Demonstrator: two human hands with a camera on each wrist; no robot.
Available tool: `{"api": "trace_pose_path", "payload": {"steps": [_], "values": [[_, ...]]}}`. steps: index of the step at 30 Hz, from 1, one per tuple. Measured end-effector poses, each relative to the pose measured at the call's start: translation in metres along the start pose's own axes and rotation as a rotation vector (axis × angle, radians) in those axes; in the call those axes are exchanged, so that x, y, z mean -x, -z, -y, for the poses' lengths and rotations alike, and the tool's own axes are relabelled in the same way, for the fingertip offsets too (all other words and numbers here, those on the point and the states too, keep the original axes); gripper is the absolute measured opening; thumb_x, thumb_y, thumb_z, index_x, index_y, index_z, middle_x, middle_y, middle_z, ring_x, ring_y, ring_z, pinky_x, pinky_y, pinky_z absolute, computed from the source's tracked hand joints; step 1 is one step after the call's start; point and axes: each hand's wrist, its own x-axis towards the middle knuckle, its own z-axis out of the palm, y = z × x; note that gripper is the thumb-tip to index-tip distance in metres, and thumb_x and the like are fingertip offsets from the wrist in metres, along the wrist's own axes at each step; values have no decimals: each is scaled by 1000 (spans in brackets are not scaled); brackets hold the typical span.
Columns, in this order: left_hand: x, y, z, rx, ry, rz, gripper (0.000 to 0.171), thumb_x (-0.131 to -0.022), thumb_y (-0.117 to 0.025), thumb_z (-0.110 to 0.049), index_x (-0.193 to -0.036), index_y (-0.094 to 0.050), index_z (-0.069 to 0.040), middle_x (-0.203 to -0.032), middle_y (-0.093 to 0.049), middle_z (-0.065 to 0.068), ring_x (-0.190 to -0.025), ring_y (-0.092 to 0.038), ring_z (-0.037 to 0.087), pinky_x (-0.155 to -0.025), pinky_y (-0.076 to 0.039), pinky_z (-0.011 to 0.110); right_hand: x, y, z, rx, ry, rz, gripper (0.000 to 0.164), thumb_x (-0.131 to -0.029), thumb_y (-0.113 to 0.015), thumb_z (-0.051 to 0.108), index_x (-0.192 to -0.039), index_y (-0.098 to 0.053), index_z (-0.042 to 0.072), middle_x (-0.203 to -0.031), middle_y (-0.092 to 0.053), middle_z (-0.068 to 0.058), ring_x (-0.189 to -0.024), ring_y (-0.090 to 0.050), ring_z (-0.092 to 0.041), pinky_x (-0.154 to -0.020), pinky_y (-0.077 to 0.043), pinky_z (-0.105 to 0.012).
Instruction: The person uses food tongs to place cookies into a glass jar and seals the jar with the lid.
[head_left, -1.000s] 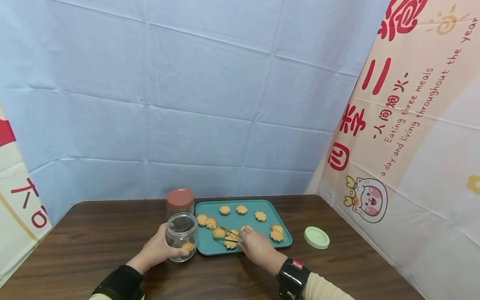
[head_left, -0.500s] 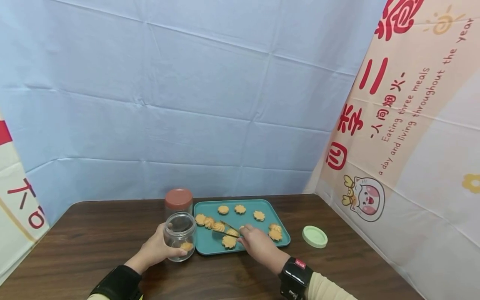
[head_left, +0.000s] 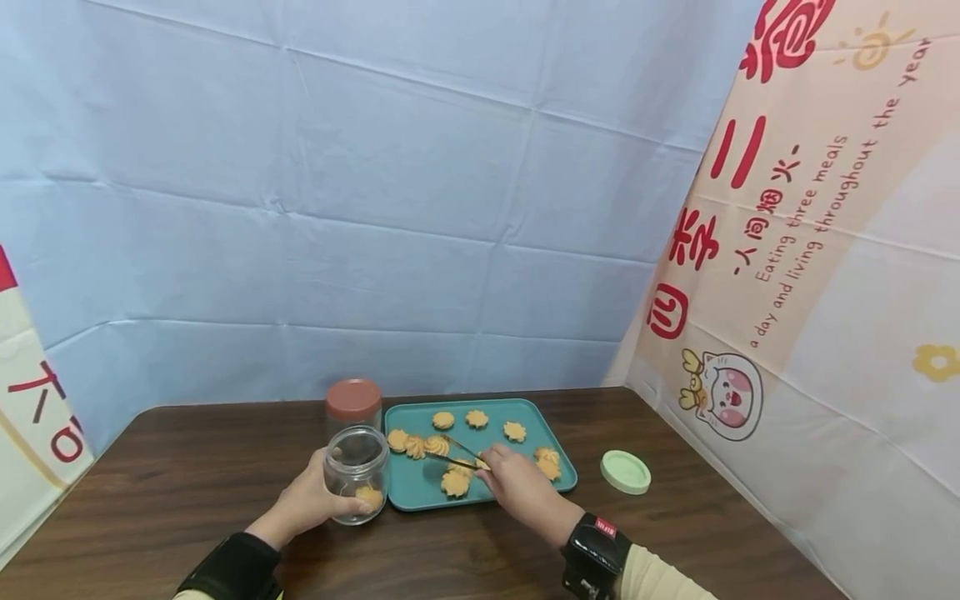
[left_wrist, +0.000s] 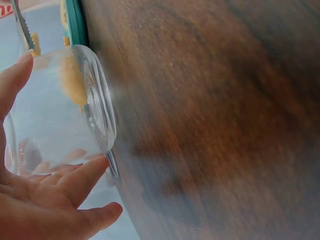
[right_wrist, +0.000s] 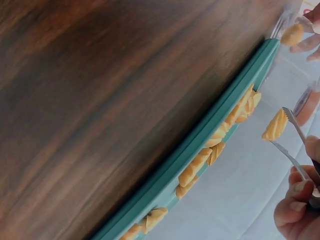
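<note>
My left hand (head_left: 306, 498) grips a clear, lidless jar (head_left: 356, 458) by its side, thumb in front and fingers behind. At the bottom of the jar lies a golden cookie (head_left: 369, 497). In the left wrist view the jar (left_wrist: 50, 115) has its base right at the tabletop. My right hand (head_left: 519, 485) holds metal tongs (head_left: 463, 463) over the teal tray (head_left: 422, 497). Between the toothed tips of the tongs (right_wrist: 295, 122) is a ridged cookie (right_wrist: 275, 125), raised above the tray in the right wrist view.
Several cookies (head_left: 514, 431) are spread over the tray. Behind the open jar stands another jar with a reddish-brown lid (head_left: 354, 400). A pale green lid (head_left: 626, 472) lies on the dark wooden table (head_left: 420, 558), right of the tray. A light blue cloth (head_left: 375, 208) hangs along the back.
The tongs have closed on a cookie among those on the tray and lifted it slightly upward. My left hand and the jar stay in place while the head view shifts a little.
</note>
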Motion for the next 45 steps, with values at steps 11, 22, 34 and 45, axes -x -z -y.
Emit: {"api": "trace_pose_path", "payload": {"steps": [11,22,34,45], "values": [[0,0,2,-8,6,6,101,-74,-86,-23,-142,-20,15,-133,-41,34,-121,-44,52,-93,-40,62,0,5,2,-15,-8,3,20,-95,-64,13,-106,-66,-2,-89,-59,-3,-77,-58,-12,-62,-50,-25],[0,0,1,-9,13,12,102,-75,-86,-24,-142,-19,15,-134,-40,36,-121,-43,52,-93,-40,62,-1,8,4,-13,-5,-5,20,-95,-63,14,-108,-66,-1,-88,-57,-1,-74,-55,-9,-60,-48,-23],[0,0,-1,-19,21,6,102,-76,-85,-22,-143,-19,15,-133,-43,36,-122,-42,54,-93,-39,63,-5,17,9,24,65,-81,21,-95,-64,14,-109,-66,-1,-90,-60,-4,-76,-58,-13,-61,-49,-24],[0,0,-2,-13,14,11,101,-76,-85,-22,-142,-19,16,-133,-43,35,-122,-43,53,-94,-39,62,-8,21,14,27,111,-154,20,-92,-67,12,-108,-66,0,-90,-60,-5,-72,-56,-11,-59,-48,-22]]}}
